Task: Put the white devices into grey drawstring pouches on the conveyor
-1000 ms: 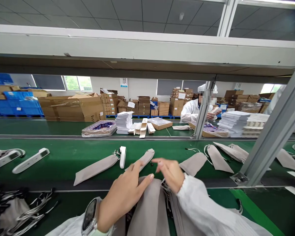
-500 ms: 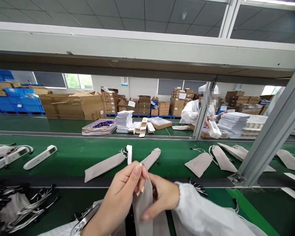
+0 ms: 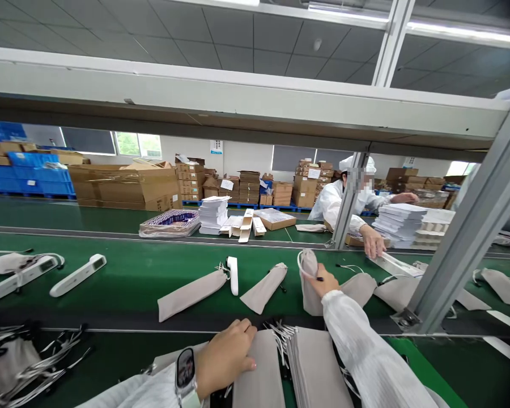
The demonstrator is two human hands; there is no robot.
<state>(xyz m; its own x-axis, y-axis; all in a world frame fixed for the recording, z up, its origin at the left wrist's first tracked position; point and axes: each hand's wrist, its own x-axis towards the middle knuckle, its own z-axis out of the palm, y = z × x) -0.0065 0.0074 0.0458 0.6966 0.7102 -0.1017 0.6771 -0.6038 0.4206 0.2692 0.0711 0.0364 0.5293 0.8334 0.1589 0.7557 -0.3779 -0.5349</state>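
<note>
Right hand (image 3: pixel 326 281) grips a grey fabric drawstring pouch (image 3: pixel 309 280), nearly upright, by the near edge of the green surface (image 3: pixel 131 263). Left hand (image 3: pixel 228 356), fingers bent, lies on a flat grey cloth bag (image 3: pixel 261 377) below and left of the held pouch; whether it pinches cannot be told. Left of that pouch, green gaps part a lone grey sack (image 3: pixel 264 288) and a slim white plastic device (image 3: pixel 233 276); farther right stands a slanted grey metal post (image 3: pixel 463 243).
</note>
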